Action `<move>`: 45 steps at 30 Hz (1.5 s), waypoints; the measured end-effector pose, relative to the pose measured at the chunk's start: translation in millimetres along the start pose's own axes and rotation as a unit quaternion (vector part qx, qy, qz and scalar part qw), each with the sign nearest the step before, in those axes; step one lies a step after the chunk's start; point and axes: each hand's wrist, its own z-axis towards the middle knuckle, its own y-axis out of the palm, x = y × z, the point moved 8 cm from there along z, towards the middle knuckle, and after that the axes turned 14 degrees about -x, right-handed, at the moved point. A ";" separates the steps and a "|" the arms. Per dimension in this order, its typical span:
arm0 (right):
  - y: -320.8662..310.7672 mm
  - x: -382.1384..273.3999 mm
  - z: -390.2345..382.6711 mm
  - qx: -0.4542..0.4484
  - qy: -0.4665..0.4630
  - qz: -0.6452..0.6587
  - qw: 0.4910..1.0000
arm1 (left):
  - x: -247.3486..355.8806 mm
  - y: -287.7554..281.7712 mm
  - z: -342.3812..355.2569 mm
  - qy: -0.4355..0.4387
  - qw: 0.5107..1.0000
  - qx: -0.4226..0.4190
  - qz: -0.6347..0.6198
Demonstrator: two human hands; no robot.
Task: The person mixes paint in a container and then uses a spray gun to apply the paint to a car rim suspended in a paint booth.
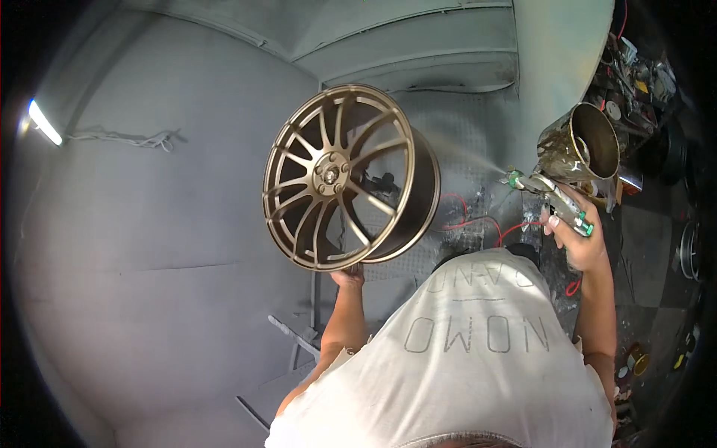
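A bronze multi-spoke car wheel rim (331, 173) stands face-on in front of me, slightly turned, with its barrel to the right. My left hand (348, 275) is closed at the rim's lower edge, its fingers partly hidden behind it. To the right, my right hand (584, 243) is wrapped round the handle of a spray gun (554, 196) with green fittings. A paint-stained metal cup (579, 143) sits at the gun's far side. From the nozzle, a fine mist spreads left toward the rim's barrel. What supports the wheel is mostly hidden behind it.
Grey walls (172, 201) enclose the left and far sides. A red hose (499, 230) trails below the gun. Cluttered cans and tools (635, 82) stand at the far right, and a lit lamp (45, 123) is at the left. Metal stand parts (293, 334) lie low at left.
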 end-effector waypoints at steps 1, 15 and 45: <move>1.1 1.4 -1.8 0.009 0.000 0.000 1.000 | 5.1 -38.8 -19.6 0.004 0.964 0.260 0.051; 23.5 11.8 -12.6 0.084 -0.071 0.008 0.994 | -3.2 -13.1 6.3 0.023 0.989 0.146 -0.032; 1.0 157.8 -83.8 -0.285 0.095 -0.035 0.953 | -300.6 209.6 -89.3 -0.301 0.929 -0.008 0.213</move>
